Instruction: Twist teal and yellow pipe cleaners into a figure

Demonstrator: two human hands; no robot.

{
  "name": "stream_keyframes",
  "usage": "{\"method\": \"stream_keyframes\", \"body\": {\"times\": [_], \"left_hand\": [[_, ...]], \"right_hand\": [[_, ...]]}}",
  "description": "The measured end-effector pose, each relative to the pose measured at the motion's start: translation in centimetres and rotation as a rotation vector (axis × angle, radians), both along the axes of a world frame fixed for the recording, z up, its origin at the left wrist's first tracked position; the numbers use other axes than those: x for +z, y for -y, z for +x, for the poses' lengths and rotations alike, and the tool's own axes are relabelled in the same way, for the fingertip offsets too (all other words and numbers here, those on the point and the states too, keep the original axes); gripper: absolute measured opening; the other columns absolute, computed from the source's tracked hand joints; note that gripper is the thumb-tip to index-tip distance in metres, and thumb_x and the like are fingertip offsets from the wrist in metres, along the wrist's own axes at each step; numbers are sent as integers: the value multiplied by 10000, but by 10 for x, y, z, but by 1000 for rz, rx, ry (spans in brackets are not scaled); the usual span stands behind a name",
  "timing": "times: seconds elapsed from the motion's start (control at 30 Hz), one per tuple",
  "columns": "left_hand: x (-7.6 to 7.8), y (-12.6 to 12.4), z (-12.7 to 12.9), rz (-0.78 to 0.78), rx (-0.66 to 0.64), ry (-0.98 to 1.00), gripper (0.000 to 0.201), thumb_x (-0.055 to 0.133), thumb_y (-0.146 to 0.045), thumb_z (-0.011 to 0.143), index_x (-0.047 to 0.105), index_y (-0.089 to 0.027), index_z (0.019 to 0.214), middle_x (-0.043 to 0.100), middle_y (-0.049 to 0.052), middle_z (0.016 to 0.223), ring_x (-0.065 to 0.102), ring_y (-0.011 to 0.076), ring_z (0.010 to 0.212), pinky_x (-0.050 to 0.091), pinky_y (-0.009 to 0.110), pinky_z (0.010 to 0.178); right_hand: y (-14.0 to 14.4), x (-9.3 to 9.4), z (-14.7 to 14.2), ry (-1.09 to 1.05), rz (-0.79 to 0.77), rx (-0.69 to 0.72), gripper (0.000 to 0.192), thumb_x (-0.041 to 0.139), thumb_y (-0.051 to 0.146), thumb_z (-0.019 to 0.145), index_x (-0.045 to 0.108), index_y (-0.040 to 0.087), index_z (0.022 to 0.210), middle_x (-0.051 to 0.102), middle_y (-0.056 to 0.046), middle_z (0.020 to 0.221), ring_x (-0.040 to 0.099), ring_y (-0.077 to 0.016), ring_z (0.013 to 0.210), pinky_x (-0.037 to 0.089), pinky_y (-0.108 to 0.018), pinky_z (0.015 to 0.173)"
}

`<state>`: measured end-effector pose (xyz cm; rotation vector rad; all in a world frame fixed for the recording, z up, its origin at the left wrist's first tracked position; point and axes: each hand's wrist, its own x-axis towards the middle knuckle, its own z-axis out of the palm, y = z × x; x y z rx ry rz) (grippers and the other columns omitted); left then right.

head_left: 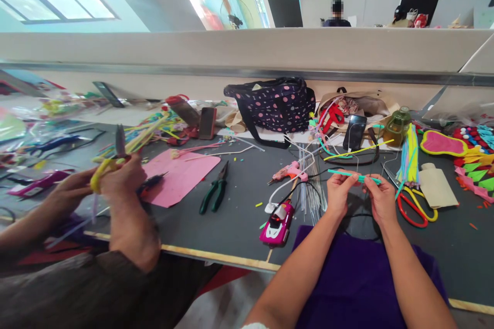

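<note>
My left hand [338,194] and my right hand [381,200] meet above the table, fingers pinched on turquoise pipe cleaners [363,179]. One end sticks out to the left past my left fingers. How many strands lie between the hands I cannot make out. Behind them a yellow pipe cleaner [360,150] lies across other strands. Right of my right hand are scissors [412,211] with red and yellow handles and a bundle of pastel pipe cleaners [409,159]. To the left lie a pink glue gun [289,172] and a magenta car-shaped device [277,223].
At the left a co-worker's hands [118,180] hold yellow-handled scissors [106,172]. Green-handled pliers [216,190] and pink paper [177,175] lie between us. A dark patterned bag [276,105], a phone [355,132] and a glass bottle [397,126] stand along the back.
</note>
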<state>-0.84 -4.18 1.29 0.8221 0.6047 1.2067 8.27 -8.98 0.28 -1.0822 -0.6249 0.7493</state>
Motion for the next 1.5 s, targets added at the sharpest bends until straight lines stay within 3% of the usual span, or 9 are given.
{"method": "stream_keyframes", "body": {"times": [0.47,0.87,1.2,1.5], "left_hand": [[-1,-2,-1,-107,-141,25,277,814,-318,615,664,-133,755,653,10,653,618,126,571,524,269,597],[0,-3,-1,-126,-123,34,233,821,-257,580,669,-127,699,647,2,652,609,111,572,522,257,617],[-2,-2,1,-66,-95,13,216,811,-270,603,660,-137,682,649,5,634,615,113,578,517,250,629],[-5,-7,-1,-101,-59,22,218,817,-253,584,675,-144,708,662,-2,670,620,108,568,501,239,614]], "right_hand": [[0,-8,3,114,-9,-107,239,729,393,712,670,178,799,583,23,628,490,-108,567,398,-246,563],[3,0,1,129,-22,-35,236,724,397,716,652,191,807,607,19,686,514,-111,582,426,-242,576],[1,-1,0,121,-12,-87,246,689,417,747,634,178,764,567,16,630,487,-113,566,405,-244,553],[0,0,7,88,18,-189,258,696,420,742,619,175,708,535,30,584,453,-105,538,371,-243,535]]}}
